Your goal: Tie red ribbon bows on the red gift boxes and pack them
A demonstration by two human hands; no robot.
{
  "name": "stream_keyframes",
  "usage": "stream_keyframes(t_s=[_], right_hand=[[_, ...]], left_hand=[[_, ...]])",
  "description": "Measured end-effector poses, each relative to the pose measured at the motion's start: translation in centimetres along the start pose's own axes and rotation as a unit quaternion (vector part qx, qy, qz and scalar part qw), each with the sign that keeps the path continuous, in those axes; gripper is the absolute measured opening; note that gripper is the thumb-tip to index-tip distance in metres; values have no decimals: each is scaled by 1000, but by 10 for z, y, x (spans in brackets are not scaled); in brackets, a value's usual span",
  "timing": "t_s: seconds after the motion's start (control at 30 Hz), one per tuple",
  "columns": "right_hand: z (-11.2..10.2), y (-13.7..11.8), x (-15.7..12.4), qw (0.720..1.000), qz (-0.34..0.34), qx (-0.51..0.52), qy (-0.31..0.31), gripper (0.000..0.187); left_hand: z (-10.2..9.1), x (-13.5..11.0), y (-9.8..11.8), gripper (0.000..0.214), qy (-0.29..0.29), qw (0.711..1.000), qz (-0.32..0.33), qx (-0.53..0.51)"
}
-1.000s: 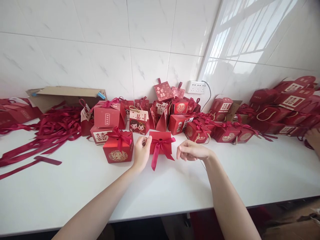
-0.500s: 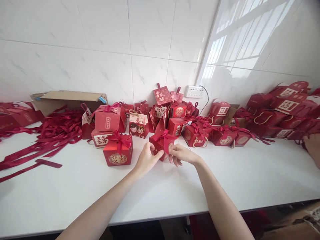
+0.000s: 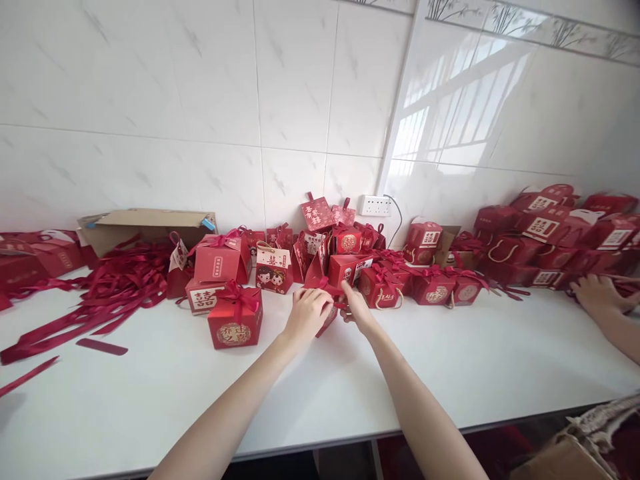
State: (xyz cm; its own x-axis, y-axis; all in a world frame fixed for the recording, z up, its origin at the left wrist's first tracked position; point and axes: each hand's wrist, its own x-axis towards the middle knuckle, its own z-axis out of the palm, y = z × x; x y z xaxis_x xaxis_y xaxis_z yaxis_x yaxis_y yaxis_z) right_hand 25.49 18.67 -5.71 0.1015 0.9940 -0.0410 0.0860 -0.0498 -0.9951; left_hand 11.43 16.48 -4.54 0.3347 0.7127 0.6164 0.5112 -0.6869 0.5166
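Between my hands stands a small red gift box (image 3: 327, 325), mostly hidden by my fingers. A dark red ribbon (image 3: 325, 287) crosses its top. My left hand (image 3: 309, 313) lies over the box's upper left side, fingers closed on the ribbon. At the right side, my right hand (image 3: 356, 310) has its thumb raised and its other fingers curled in at the ribbon; their tips are partly hidden. Left of my hands sits a finished-looking red gift box with a bow (image 3: 235, 323), gold print on its front.
Behind are several red boxes and bags (image 3: 350, 267) along the tiled wall. Loose ribbons (image 3: 130, 280) spill from a cardboard box (image 3: 150, 219) at left. More boxes (image 3: 540, 233) are stacked at right, where another person's hand (image 3: 603, 297) rests. A power strip (image 3: 376, 205) hangs on the wall.
The view has tilted up. My left hand has turned over the top of the box, and my right thumb has lifted. The other person's hand shows more fully at right.
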Motion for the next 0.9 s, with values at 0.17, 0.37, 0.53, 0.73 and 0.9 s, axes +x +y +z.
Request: stream_keyframes(t_s=[0.17, 0.37, 0.53, 0.73, 0.9], right_hand=[[-5, -4, -8, 998, -27, 57, -5, 34], [-44, -46, -25, 981, -110, 135, 83, 37], [-44, -111, -51, 965, -222, 141, -5, 36], [-5, -172, -74, 965, -249, 54, -59, 40], [-3, -181, -88, 962, -258, 23, -84, 50]], left_hand=[[-13, -4, -8, 9, 67, 992, -59, -89], [-75, 13, -15, 21, 205, 940, -135, -235], [-117, 44, 20, 22, 218, 867, -149, -424], [-114, 71, 68, 16, 130, 878, -127, -443], [-114, 68, 76, 18, 102, 895, -116, -419]])
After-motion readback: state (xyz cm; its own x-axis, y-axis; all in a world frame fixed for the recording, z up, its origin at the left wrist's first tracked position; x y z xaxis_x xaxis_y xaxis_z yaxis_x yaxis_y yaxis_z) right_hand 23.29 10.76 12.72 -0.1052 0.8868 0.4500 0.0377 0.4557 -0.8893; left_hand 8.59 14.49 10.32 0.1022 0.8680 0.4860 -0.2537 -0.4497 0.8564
